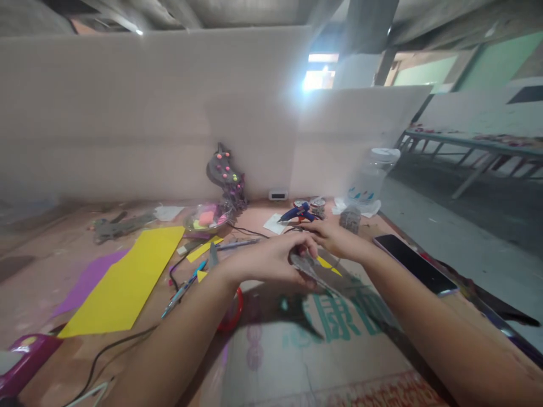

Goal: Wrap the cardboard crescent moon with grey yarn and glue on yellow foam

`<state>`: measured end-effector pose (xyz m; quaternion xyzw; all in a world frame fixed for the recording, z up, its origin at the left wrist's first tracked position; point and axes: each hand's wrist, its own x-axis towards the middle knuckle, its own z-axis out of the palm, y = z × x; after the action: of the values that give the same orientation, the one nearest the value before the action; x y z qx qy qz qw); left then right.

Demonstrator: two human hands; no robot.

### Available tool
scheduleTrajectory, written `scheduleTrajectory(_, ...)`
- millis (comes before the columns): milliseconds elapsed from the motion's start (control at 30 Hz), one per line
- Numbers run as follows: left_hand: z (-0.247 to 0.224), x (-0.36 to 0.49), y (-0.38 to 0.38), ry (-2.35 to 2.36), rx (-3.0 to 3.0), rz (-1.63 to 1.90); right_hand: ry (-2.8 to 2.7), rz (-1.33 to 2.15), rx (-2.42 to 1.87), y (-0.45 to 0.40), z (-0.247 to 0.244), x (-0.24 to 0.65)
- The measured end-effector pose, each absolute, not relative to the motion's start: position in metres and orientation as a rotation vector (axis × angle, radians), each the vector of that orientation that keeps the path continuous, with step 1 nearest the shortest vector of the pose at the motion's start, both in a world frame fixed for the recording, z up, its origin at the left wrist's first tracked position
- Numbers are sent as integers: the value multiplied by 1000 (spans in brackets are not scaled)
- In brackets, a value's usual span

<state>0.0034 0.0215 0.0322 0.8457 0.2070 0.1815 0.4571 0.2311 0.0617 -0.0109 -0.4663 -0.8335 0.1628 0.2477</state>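
My left hand (282, 261) is closed on a thin grey crescent-like piece (311, 270), holding it tilted over a printed sheet (288, 350). My right hand (333, 238) reaches forward with its fingers stretched out, close to the handle end of a blue glue gun (296, 212). Its fingertips are blurred, and no hold on the glue gun shows. The glue gun lies on a white paper piece (275, 224). Red-handled scissors (238, 311) lie partly hidden behind my left forearm. Yellow scraps (330, 264) lie beneath my hands.
Yellow sheet (127, 277) and purple sheet (91, 282) lie left, near a blue pen (184, 288). A bowl of coloured bits (206, 220) and a grey moon-shaped ornament (223, 169) stand at the back. A phone (416, 264) and a clear jar (369, 178) are right. Cords cross the table.
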Motion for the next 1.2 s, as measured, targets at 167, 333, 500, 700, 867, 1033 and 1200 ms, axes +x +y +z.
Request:
scheduleTrajectory(167, 40, -10, 32, 392, 1984, 453, -2307, 833, -1273, 36, -5, 261)
scheduleTrajectory(333, 42, -28, 42, 499, 1781, 558, -2320, 794, -1622, 28, 14, 294)
scheduleTrajectory(500, 33, -32, 50, 488, 1490, 1108, -2154, 577, -1527, 25, 38, 302)
scheduleTrajectory(700, 41, -23, 42, 508, 1203, 1329, -1655, 1200, -1011, -31, 73, 268)
scheduleTrajectory(867, 43, -14, 33, 497, 1054, 1308, -1828, 1185, -790, -84, 89, 233)
scheduleTrajectory(1033, 41, -15, 38, 662, 1024, 1330, -2002, 235, -1137, -59, 76, 233)
scheduleTrajectory(1200, 29, -19, 42, 734, 1185, 1173, -1979, -18, -1470, 4, 42, 257)
